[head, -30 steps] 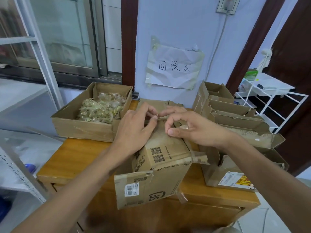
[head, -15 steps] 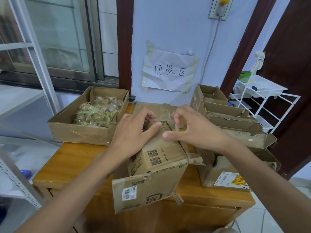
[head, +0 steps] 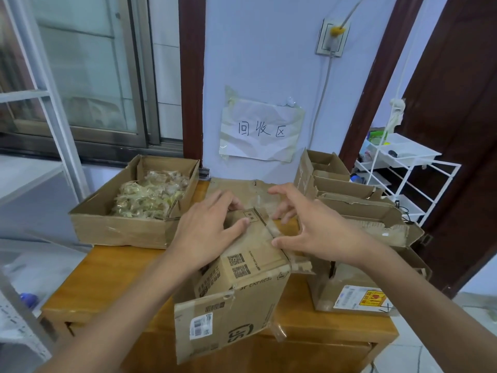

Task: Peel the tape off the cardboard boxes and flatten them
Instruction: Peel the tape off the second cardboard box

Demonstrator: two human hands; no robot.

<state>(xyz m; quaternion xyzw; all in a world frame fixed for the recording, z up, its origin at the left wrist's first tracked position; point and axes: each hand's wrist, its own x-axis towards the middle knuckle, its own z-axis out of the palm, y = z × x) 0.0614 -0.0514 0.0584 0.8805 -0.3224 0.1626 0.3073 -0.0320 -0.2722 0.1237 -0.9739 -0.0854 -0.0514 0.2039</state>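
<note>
resting flat with fingers (head: 236,223) spread, the left hand (head: 204,232) presses the cardboard box (head: 242,286) at the tabletop's (head: 107,278) near edge. the right hand (head: 309,227) hovers open over clear tape (head: 265,208) on the box's far top, gripping nothing.

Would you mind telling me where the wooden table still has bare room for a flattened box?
The wooden table is bare at the front left, between the tape-scrap box and the SF Express box. The right side is crowded with stacked boxes.
</note>
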